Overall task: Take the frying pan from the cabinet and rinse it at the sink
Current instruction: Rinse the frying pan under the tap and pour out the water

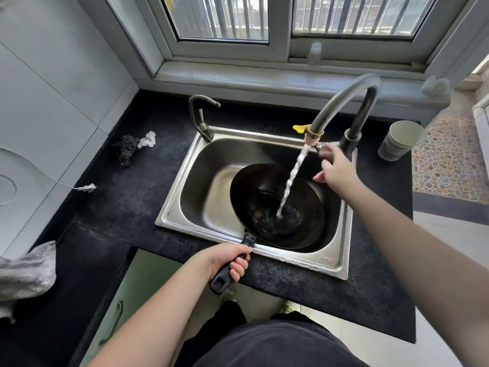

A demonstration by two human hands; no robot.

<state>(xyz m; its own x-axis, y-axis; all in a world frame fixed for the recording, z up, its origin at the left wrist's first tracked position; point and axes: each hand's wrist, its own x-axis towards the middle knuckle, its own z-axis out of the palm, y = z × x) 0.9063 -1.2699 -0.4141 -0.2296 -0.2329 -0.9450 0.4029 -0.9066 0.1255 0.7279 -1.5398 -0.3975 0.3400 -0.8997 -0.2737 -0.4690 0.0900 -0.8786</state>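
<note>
Pan point(275, 207) down in sink point(185, 207), stream hitting bowl. Left hand point(232, 260) wrapped round handle point(230, 268); right hand point(334, 168) gripping tap lever point(321, 147). Tip: tilt, swirl water round walls, keep handle steady against rim.

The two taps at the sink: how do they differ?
The big tap arches high from the sink's right rear corner; the small tap stands low at the left rear corner. Water pours from the big tap into the pan, while the small tap shows none. The right hand is at the big tap's lever; nothing touches the small tap. Both are dull metal with curved spouts.
</note>
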